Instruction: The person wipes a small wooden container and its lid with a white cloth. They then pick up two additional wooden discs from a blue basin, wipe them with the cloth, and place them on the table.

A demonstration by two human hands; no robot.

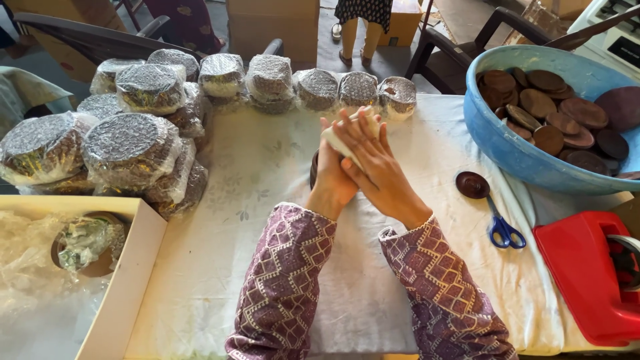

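Your left hand [331,175] and right hand [373,160] press together around a white wrap [340,137]; scissors [501,225] lie right.

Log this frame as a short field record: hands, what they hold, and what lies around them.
left hand: upright, gripping a dark round disc, mostly hidden
right hand: pressed over a white wrap on that disc
table cover: white cloth with a faint floral print
wrapped stacks: bubble-wrapped dark discs, piled far left and in a row at the back
blue basin: far right, holds unwrapped brown discs
scissors: blue handles, beside a single loose disc
red dispenser: right edge
white box: near left, holds plastic wrap
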